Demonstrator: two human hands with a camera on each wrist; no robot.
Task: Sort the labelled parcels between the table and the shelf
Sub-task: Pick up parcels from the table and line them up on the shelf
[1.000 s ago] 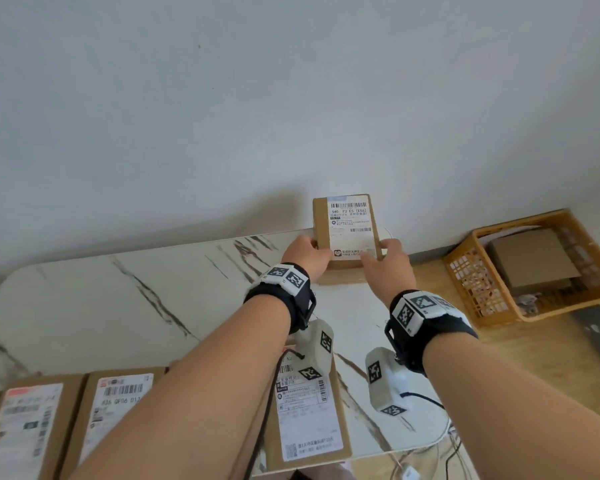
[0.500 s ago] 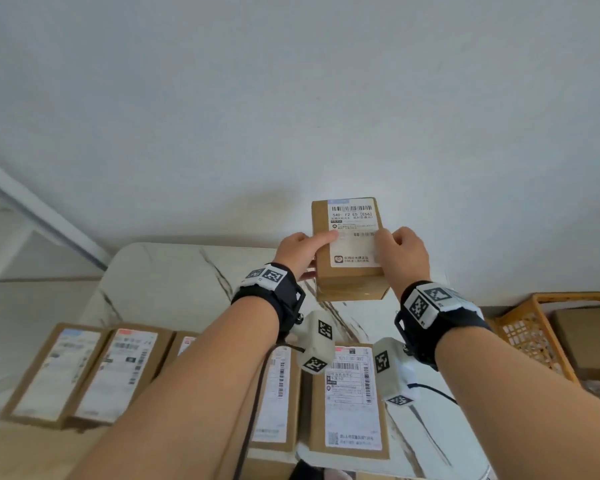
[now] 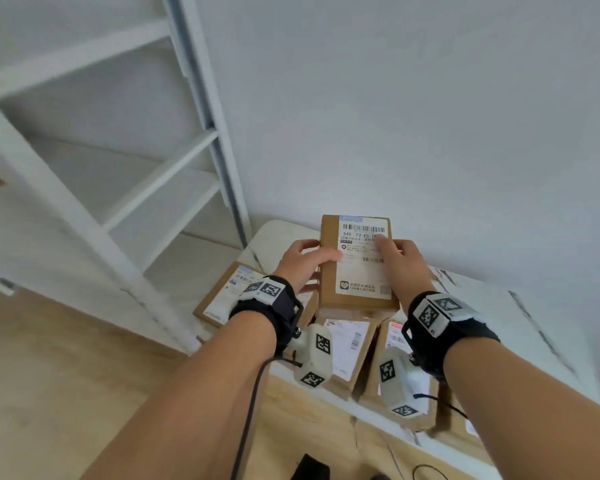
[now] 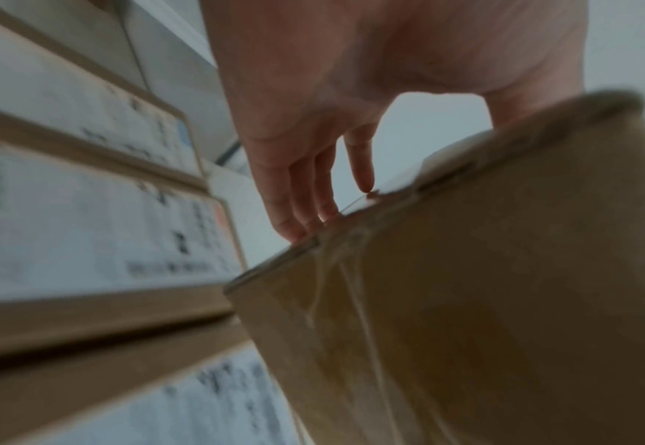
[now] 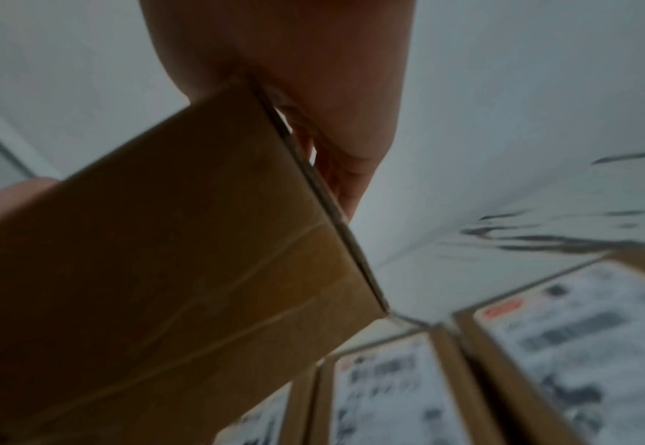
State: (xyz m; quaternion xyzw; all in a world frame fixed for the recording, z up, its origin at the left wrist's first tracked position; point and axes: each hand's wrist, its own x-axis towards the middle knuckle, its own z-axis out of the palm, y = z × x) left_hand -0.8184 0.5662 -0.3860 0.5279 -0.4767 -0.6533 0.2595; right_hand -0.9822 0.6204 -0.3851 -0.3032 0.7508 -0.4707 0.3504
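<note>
At your far left stands the white shelf, its boards bare where the head view shows them, with a wood floor below. Just right of the shelf is the left end of the marble-patterned table. A labelled parcel lies flat at that left end, partly hidden behind your wrist, and more parcels lie label-up in a row along the table's near edge, side by side.

Your left hand grips the left side of the raised parcel: the thumb lies across the top face onto the white label, and the left wrist view shows the fingers running down along the cardboard side, tips touching its edge. That parcel is held off the table, above the row on the near edge, with its label facing up toward you and a barcode at the far end. Its underside, seen from both wrist cameras, is plain brown cardboard with clear tape over the seam.

Your right hand holds the right side of the same parcel, thumb on the label near the barcode, fingers curled under the right edge. Right of it the table's veined top runs on toward the wall. Both wrists wear black bands with square-patterned markers.
</note>
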